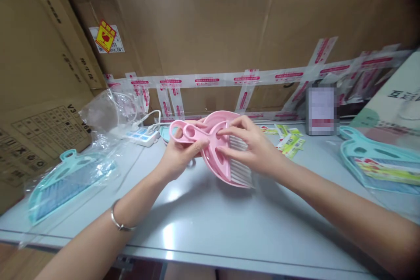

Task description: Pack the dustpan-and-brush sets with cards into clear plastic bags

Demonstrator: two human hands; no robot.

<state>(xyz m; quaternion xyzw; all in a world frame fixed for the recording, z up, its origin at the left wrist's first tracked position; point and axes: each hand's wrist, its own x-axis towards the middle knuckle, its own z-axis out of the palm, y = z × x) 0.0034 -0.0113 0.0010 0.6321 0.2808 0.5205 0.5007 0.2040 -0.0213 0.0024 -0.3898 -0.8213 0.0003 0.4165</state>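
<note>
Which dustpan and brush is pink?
The pink plastic dustpan-and-brush set held in the left hand, unlike the turquoise plastic set at far left and turquoise plastic set at far right.

Cool, fairly even light falls on my hands; white glare streaks the tabletop, and soft shadows spread below my forearms. The cardboard behind looks duller, its small print smeared. Wide-angle stretch leans things outward, the upper right corner blackens, and coarse pixels (an odd patch) mask the grey device.
</note>
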